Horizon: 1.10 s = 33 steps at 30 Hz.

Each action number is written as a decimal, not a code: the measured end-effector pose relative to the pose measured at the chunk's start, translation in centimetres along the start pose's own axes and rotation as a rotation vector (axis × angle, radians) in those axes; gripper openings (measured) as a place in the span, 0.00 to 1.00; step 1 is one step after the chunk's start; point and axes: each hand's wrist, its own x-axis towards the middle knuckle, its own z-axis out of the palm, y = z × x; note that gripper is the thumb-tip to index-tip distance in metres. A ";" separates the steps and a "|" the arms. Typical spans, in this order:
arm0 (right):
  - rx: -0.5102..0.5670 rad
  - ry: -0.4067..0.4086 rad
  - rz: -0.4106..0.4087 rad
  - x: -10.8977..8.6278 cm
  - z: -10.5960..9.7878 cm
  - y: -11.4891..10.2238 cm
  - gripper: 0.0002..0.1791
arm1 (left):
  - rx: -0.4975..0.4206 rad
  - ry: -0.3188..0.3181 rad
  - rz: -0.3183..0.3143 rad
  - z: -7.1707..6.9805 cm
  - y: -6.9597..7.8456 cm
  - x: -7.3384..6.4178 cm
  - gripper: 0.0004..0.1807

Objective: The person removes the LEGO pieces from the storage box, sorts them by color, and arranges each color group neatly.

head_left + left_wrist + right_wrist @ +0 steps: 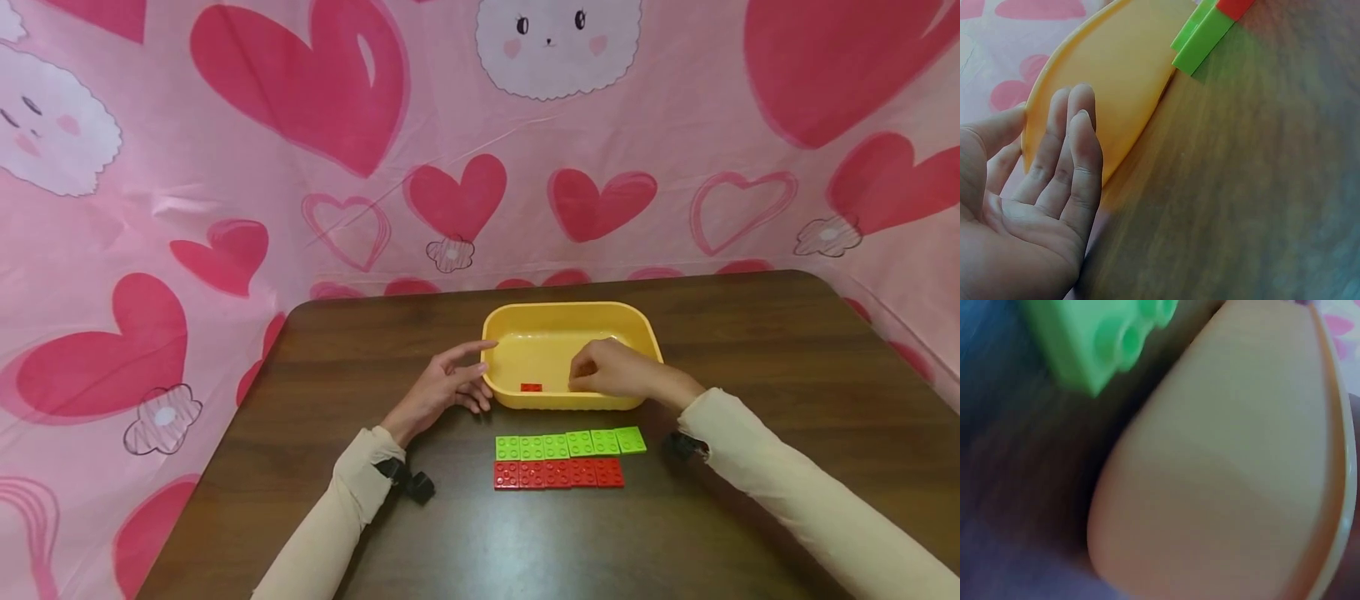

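Note:
A yellow plastic tub (570,401) stands on the table with one red toy brick (531,387) lying inside by its near wall. My left hand (442,389) is at the tub's left end, fingers fairly straight, fingertips at the rim (1054,53). Over the near rim, my right hand (611,368) reaches into the tub with bent fingers; whether anything is between them is hidden. In front of the tub lies a row of several light green bricks (555,447), the rightmost slightly askew. Nearer to me runs a row of several red bricks (557,474), close against the green one.
The dark wooden table (337,533) extends around the tub and rows. Behind and beside it hangs a pink cloth (525,142) with hearts. A small black device (405,479) is strapped to my left wrist, another (686,446) to my right.

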 end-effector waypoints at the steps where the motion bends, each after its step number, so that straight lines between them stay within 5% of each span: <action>1: -0.024 -0.004 0.010 -0.2 -0.2 0.2 0.06 | 0.000 0.000 0.000 0.0 0.0 0.0 0.26; 7: -0.073 -0.084 0.023 -0.8 -1.2 0.5 0.08 | 0.008 0.003 0.001 0.0 0.1 -0.1 0.26; 11: -0.017 -0.104 -0.037 -0.1 -0.5 0.1 0.09 | 0.008 0.005 -0.004 0.0 0.1 -0.2 0.24; 17: 0.097 -0.185 -0.001 1.9 0.7 -1.6 0.21 | 0.010 0.005 -0.012 0.2 0.1 -0.1 0.23; 21: 0.118 -0.234 -0.022 3.1 0.9 -1.9 0.17 | 0.010 0.007 -0.017 0.3 0.2 0.0 0.23; 33: 0.064 -0.199 -0.110 4.1 1.1 -2.0 0.14 | -0.004 0.003 -0.015 0.0 0.2 0.0 0.23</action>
